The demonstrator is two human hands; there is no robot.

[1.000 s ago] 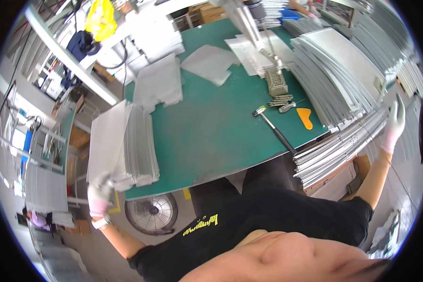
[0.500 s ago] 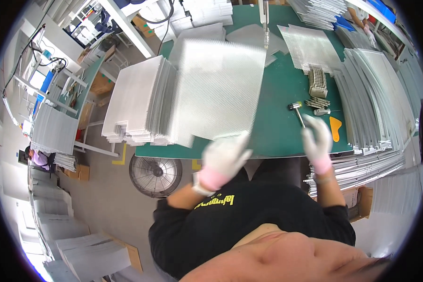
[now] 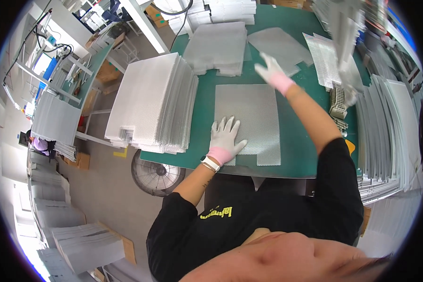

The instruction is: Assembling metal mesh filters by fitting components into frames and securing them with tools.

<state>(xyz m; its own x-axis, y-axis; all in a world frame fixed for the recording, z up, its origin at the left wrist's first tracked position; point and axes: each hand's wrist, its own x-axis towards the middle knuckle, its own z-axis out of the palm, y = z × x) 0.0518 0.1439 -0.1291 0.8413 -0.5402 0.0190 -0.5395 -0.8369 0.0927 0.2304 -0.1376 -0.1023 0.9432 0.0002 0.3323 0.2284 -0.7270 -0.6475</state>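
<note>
A silvery mesh sheet (image 3: 246, 117) with a notch in its near edge lies flat on the green tabletop (image 3: 293, 141) in front of me. My left hand (image 3: 224, 138), in a white glove with a pink cuff, rests on the sheet's lower left part with fingers spread. Farther off, my right hand (image 3: 273, 76), gloved alike, is stretched out past the sheet's far edge with its fingers apart and nothing in them. Beyond it lies a thin translucent sheet (image 3: 279, 44). To its left sits a low pile of notched sheets (image 3: 216, 47).
A tall stack of mesh sheets (image 3: 143, 94) stands left. Right are a bundle of beige strips (image 3: 338, 104), a partly covered orange scraper (image 3: 350, 146) and a row of upright panels (image 3: 385, 127). A blurred pale post-like thing (image 3: 344, 42) rises upper right. A floor fan (image 3: 159, 173) stands below the table's left edge.
The mesh sheet, tilted up at the left before, now lies flat on the table. My left hand has spread onto it. My right hand has gone from the hammer area to the far middle.
</note>
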